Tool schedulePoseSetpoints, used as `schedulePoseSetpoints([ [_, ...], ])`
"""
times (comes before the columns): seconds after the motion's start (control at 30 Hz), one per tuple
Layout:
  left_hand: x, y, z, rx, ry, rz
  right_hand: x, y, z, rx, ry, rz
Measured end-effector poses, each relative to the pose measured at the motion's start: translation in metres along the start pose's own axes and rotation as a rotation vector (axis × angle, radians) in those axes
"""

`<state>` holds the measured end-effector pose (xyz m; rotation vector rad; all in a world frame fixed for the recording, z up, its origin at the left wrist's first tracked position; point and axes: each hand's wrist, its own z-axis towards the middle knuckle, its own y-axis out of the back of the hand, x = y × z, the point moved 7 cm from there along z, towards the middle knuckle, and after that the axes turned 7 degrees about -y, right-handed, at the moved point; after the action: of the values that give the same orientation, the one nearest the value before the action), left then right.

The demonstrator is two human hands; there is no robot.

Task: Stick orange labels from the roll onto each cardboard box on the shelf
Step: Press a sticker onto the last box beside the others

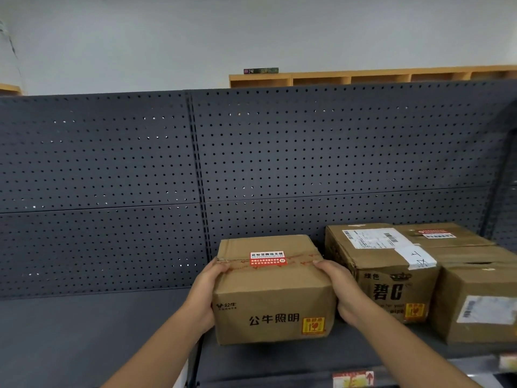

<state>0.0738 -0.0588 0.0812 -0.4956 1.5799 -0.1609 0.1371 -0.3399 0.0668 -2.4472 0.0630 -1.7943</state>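
Note:
A cardboard box with black characters on its front stands on the dark shelf. An orange label sits at its front lower right corner. My left hand grips its left side, thumb over the top edge. My right hand grips its right side the same way. To the right stands a second box with an orange label on its front. A third box stands further right. The label roll is not in view.
A dark perforated back panel rises behind the shelf. A red and white tag shows at the shelf's front edge below. Wooden cubby shelving runs along the white wall behind.

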Motion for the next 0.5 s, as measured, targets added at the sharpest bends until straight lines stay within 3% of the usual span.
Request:
schedulePoseSetpoints([
  [0.5, -0.058, -0.050, -0.025, -0.029, -0.017, -0.020, 0.094, 0.014, -0.069, -0.111, 0.163, -0.031],
])
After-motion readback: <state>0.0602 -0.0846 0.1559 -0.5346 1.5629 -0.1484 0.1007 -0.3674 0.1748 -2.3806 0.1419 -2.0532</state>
